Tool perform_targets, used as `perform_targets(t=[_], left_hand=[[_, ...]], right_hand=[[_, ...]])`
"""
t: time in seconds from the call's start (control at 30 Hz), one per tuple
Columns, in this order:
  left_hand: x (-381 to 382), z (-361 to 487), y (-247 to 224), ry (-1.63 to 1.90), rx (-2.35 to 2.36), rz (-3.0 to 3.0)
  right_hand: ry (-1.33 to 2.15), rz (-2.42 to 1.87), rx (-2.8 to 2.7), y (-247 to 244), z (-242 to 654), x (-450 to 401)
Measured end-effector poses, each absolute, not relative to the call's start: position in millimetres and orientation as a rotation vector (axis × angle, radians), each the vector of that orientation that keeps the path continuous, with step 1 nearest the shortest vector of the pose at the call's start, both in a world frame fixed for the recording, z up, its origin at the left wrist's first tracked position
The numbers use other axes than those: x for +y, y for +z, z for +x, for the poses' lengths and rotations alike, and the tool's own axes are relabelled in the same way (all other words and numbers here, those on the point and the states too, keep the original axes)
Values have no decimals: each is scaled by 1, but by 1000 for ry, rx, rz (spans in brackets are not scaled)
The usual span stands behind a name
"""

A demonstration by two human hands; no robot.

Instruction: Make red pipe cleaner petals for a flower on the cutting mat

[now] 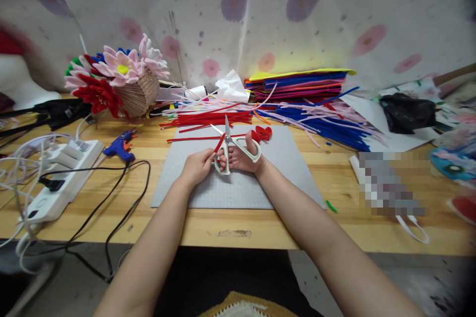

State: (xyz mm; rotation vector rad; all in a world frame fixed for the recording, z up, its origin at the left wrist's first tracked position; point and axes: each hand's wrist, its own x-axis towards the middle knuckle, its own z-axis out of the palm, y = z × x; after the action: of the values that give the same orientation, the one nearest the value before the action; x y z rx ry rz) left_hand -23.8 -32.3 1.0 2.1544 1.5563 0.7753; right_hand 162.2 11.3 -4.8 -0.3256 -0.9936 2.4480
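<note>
My right hand (243,157) has its thumb and fingers through the loops of a pair of scissors (238,147) with pale, green-lined handles. The blades stand spread apart and point away from me. My left hand (199,166) is closed, pinching a short red pipe cleaner (220,142) that rises beside the blades. I cannot tell whether a blade touches it. Both hands are over a grey cutting mat (208,193). A red fuzzy flower piece (263,133) lies just beyond my right hand, and a long red pipe cleaner (193,139) lies across the mat's far left part.
Red pipe cleaners (208,119), blue ones (345,131) and a stacked bundle (297,86) lie at the back. On the left are a basket (139,94) of fuzzy flowers, a blue glue gun (121,146) and a power strip (65,183) with cables. A black plastic bag (407,113) lies right.
</note>
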Motion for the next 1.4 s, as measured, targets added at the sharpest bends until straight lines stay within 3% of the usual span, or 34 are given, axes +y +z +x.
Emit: perform_targets(t=[0.63, 1.07, 1.23, 1.4], left_hand=[[-32, -21, -6, 581, 1662, 2330], [-17, -21, -4, 846, 1654, 2497], [11, -27, 0, 980, 1591, 2402], [43, -47, -5, 725, 1888, 2351]], right_hand=[[2275, -484, -764, 4, 169, 13], [1893, -452, -686, 17, 211, 22], [2004, -408, -670, 8, 198, 23], [2134, -443, -753, 5, 188, 19]])
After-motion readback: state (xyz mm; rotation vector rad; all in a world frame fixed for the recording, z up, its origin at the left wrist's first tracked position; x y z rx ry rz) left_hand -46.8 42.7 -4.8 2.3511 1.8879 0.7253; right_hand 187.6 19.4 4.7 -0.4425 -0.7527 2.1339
